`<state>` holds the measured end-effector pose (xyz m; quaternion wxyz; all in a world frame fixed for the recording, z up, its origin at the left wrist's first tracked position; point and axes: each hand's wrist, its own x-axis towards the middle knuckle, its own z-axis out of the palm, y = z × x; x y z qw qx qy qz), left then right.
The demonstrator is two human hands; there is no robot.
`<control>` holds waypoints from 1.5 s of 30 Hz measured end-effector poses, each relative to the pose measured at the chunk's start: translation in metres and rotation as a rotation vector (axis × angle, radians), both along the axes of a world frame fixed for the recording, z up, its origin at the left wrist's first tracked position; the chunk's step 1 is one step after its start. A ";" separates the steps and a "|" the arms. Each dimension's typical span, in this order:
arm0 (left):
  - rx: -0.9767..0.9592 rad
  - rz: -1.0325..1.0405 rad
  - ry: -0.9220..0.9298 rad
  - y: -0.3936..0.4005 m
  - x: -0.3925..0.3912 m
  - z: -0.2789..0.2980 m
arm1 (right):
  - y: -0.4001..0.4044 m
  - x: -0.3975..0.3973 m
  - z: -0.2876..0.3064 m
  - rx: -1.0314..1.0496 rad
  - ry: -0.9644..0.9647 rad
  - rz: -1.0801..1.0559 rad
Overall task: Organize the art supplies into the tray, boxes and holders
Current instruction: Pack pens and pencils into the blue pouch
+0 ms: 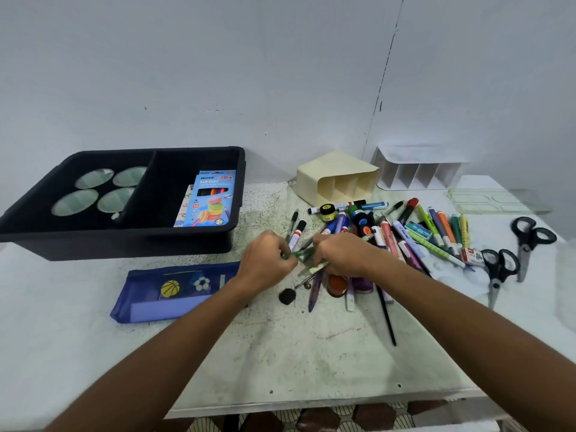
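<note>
Both sets of fingers pinch thin green pencils (pixel 307 260): left hand (pixel 268 263), right hand (pixel 341 255). They lie mid-bench, at the pile's (pixel 405 235) near-left edge. Best to align the tips first, then lift together toward the cream holder (pixel 338 179) by the far edge.

Bare forearms (pixel 174 347), no sleeves
</note>
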<state>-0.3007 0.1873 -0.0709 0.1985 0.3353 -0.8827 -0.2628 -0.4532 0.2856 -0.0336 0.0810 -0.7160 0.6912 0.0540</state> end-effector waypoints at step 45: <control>0.719 -0.007 0.539 0.015 0.047 0.033 | 0.009 0.051 0.007 -0.024 -1.832 -0.812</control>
